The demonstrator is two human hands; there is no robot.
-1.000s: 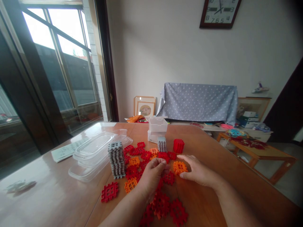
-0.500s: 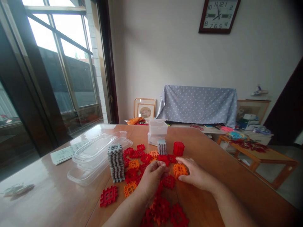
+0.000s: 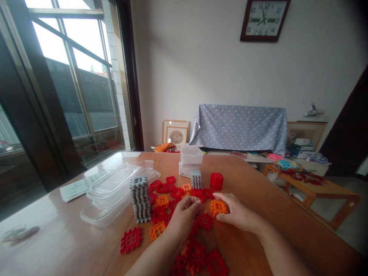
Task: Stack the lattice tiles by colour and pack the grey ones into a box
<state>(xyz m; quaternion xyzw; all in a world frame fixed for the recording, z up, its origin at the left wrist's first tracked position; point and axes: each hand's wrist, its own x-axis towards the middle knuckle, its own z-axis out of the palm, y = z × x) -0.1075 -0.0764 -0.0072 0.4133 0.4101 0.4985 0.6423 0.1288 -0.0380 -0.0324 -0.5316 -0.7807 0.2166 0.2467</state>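
Observation:
My right hand [image 3: 237, 211] has its thumb and fingers around a small stack of orange interlocking plastic squares [image 3: 219, 208], low over the wooden table. My left hand [image 3: 188, 214] is closed in a pinch over the loose pieces; what sits between its fingertips, if anything, I cannot make out. Red square pieces [image 3: 196, 255] and orange square pieces [image 3: 157, 230] lie scattered beneath and around it. To the left rises a tall stack of grey squares [image 3: 140, 199]. Behind the hands stand a shorter grey stack [image 3: 196, 179] and a red stack [image 3: 216, 181].
Clear plastic lidded containers [image 3: 110, 188] and a sheet of paper [image 3: 82, 186] lie on the left of the table [image 3: 94, 245]. Two small stacked clear boxes [image 3: 191, 156] are at the back. A crumpled plastic bag [image 3: 20, 232] rests at far left.
The whole view has shifted very slightly. Both hands keep nearly the same place and grip, and the stacks stand as before.

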